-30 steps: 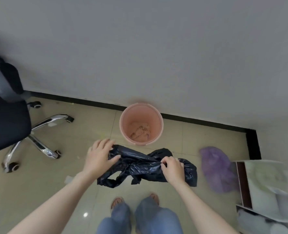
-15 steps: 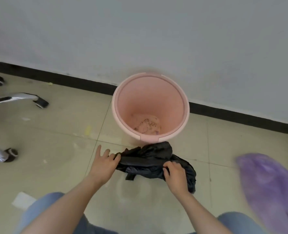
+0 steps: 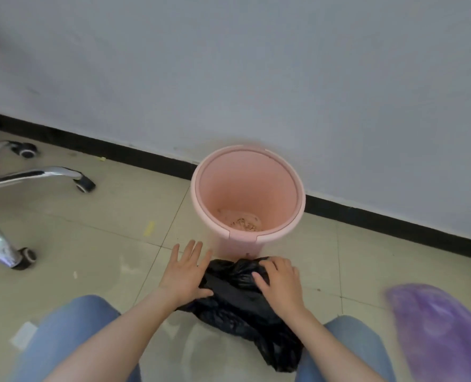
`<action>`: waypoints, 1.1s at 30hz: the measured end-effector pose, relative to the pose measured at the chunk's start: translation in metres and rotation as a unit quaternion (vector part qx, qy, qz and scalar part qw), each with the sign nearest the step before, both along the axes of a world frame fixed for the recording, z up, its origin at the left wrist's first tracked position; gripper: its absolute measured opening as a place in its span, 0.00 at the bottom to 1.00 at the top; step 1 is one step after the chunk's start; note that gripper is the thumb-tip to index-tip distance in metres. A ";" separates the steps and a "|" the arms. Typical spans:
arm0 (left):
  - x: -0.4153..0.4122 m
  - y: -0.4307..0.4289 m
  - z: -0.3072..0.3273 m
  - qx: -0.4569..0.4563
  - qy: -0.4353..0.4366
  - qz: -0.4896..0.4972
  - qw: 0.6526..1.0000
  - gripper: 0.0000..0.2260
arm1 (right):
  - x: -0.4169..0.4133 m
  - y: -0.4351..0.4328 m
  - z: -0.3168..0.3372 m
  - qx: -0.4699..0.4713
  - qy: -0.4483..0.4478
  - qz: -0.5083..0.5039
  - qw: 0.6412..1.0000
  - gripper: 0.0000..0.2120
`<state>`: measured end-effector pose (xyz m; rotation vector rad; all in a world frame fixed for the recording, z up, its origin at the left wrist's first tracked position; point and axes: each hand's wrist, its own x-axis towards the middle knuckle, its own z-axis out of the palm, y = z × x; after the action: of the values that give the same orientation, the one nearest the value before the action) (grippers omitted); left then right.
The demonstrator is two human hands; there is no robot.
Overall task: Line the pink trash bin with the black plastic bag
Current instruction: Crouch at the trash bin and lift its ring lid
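The person is crouching lower than a second ago, and the crumpled black plastic bag (image 3: 237, 304), stretched in the air then, is now lying on the tiled floor (image 3: 104, 230) just before the round pink plastic trash bin (image 3: 193, 188). The left hand (image 3: 186, 271) is resting flat, fingers straight and spread, thumb touching the bag's edge; the right hand (image 3: 279, 282) is gripping its bunched top. The bin is standing unlined, so opening the bag's mouth is likely coming next.

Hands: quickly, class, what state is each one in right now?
Left hand: open, fingers straight, touching the black bag.
Right hand: closed, fingers curled on the black bag.
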<state>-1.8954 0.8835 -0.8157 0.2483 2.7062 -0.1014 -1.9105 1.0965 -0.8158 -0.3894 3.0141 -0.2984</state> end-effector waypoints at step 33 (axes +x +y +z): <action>-0.034 0.011 0.048 0.136 0.010 0.056 0.989 0.36 | -0.060 -0.024 0.051 -0.021 -0.040 0.049 0.998 0.17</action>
<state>-1.9294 0.8944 -0.7674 0.1746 2.7434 0.3010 -1.9706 1.0723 -0.7645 -0.5142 2.9033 -0.3612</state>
